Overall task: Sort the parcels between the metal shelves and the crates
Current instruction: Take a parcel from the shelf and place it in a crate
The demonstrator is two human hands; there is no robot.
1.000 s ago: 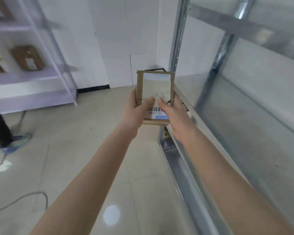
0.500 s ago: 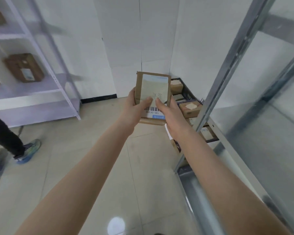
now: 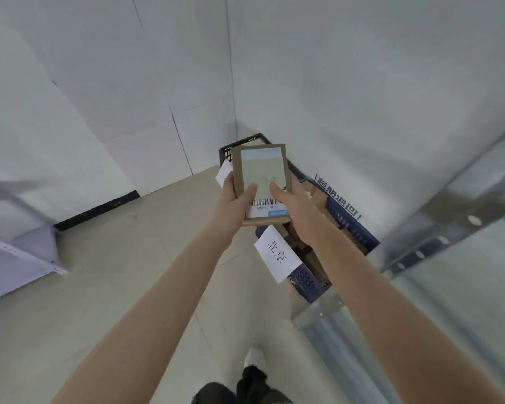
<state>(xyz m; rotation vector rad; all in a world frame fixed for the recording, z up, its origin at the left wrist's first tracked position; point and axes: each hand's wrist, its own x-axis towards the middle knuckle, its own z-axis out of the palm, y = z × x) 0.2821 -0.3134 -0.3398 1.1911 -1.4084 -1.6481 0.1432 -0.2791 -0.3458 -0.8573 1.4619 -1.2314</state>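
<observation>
The view has swung round and down, and the crates that were only half showing past the shelf post a moment ago now lie right under the parcel (image 3: 262, 186). That looks like the person closing on a drop point, so the sorting decision for this one seems close. The blue crate (image 3: 349, 228) sits on the floor against the wall, a white paper tag (image 3: 277, 253) clipped to its near rim with handwritten characters; beyond it is a black crate (image 3: 239, 147), mostly hidden behind the parcel.

The parcel is held flat in mid-air above the blue crate's near end, label up, barcode toward the person. The left hand (image 3: 233, 205) grips its left edge, thumb pressed on the label; the right hand (image 3: 295, 205) clasps the right edge, thumb likewise on top. Both are closed firmly round it, nothing let go. The metal shelf (image 3: 438, 228) frame stands to the right.
</observation>
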